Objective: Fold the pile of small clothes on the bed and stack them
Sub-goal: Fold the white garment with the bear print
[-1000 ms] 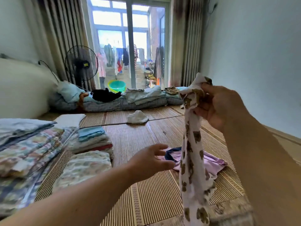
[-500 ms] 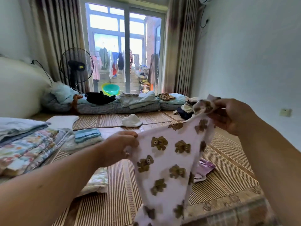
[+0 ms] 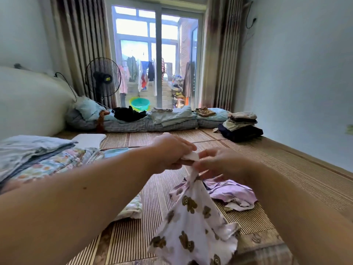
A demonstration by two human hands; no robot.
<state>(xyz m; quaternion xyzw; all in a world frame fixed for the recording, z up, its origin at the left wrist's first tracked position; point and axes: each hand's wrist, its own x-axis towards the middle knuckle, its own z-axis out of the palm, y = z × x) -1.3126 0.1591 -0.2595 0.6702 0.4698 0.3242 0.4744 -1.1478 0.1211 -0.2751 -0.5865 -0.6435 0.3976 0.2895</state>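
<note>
A small white garment with brown bear prints [image 3: 193,224] hangs in front of me over the bamboo mat [image 3: 238,150]. My left hand [image 3: 170,152] and my right hand [image 3: 219,162] meet at its top edge, both pinching the cloth close together. Its lower part fans out toward the bottom of the view. Behind it on the mat lies a crumpled pink garment [image 3: 232,192]. A folded patterned piece [image 3: 131,207] shows under my left forearm, which hides most of the folded stacks there.
Folded blankets and floral cloth [image 3: 38,157] are stacked at the left. A stack of folded clothes [image 3: 241,125] sits at the far right by the wall. Bedding [image 3: 152,119], a standing fan [image 3: 103,79] and a glass door lie at the far end.
My hands were apart, stretching the bear-print garment wide. Now they have come together at its top and lowered, so the cloth hangs folded in a narrow drape. The camera view shifted right.
</note>
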